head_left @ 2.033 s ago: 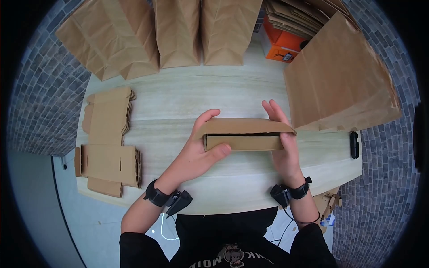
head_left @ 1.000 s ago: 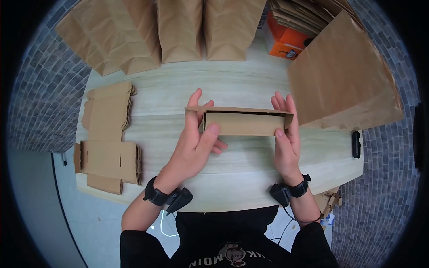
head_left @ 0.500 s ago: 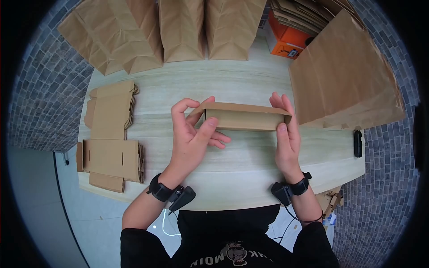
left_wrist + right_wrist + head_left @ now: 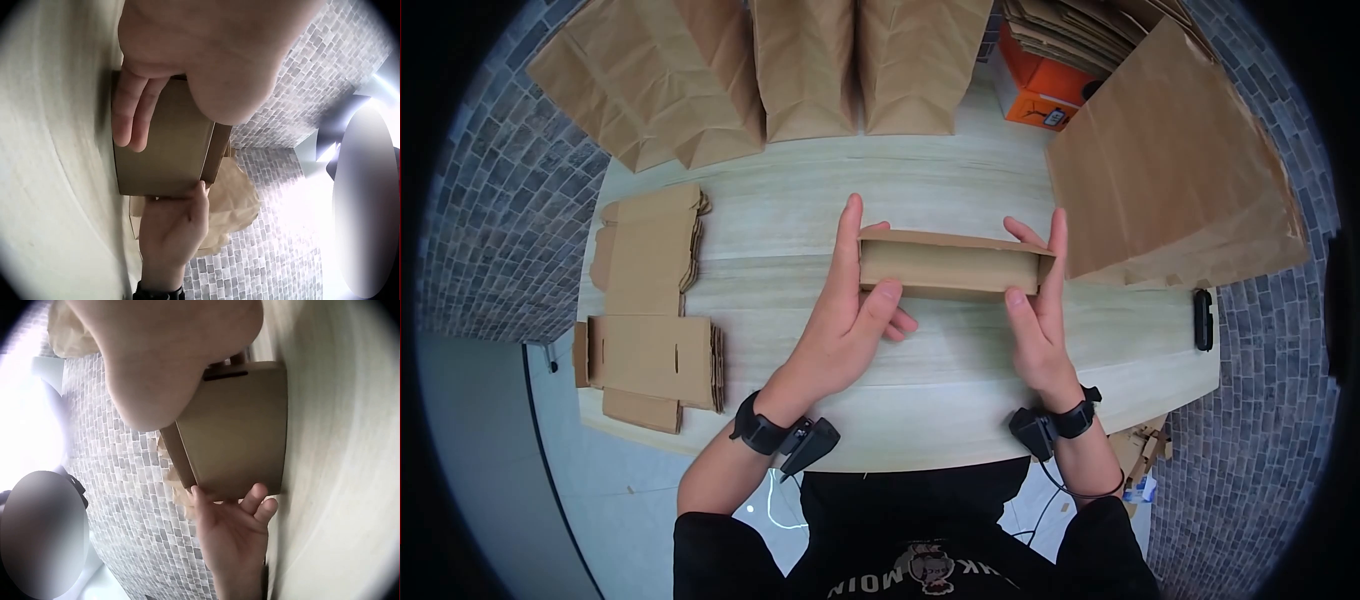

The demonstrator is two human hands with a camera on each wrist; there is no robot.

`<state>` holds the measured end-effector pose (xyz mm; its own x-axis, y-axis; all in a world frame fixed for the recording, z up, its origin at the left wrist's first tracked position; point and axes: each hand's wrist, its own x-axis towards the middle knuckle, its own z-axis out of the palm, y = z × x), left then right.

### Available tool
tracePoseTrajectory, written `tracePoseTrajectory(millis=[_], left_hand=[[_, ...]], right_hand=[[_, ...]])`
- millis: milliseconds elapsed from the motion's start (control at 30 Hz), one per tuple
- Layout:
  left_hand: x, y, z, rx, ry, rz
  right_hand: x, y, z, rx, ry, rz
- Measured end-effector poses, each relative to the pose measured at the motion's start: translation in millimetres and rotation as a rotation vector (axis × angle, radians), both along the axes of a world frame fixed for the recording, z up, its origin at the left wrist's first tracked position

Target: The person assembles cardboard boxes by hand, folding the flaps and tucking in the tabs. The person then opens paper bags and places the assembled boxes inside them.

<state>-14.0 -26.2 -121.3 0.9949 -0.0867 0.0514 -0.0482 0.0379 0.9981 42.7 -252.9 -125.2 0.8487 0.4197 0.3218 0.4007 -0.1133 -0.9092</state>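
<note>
A small brown cardboard box (image 4: 945, 293) is between the two hands over the table, its long narrow opening turned up toward the head camera. My left hand (image 4: 832, 335) grips the left end, thumb on the front edge, index finger straight along the side. Two of its fingers lie against the front panel (image 4: 165, 140) in the left wrist view. At the right end my right hand (image 4: 1040, 340) holds the box, thumb at the front corner and fingers up along the side. In the right wrist view a dark slot shows near one edge of the panel (image 4: 240, 431).
Flat cardboard blanks (image 4: 645, 355) lie stacked at the table's left. Large paper bags (image 4: 810, 75) stand along the back, another paper bag (image 4: 1175, 170) at the right. Beside it is an orange box (image 4: 1035, 100) under folded cardboard (image 4: 1060, 40). A small black object (image 4: 1203, 320) lies near the right edge.
The box has moved away from the body and tipped, so its opening now shows inside. The left index finger, bent at the flap's corner half a second ago, is now straight along the left end.
</note>
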Motion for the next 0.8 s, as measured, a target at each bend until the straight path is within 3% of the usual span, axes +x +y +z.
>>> tracePoseTrajectory(millis=[800], left_hand=[[-6, 6, 22, 0.037, 0.058, -0.088]], right_hand=[[-2, 2, -1, 0.097, 0.048, 0.043]])
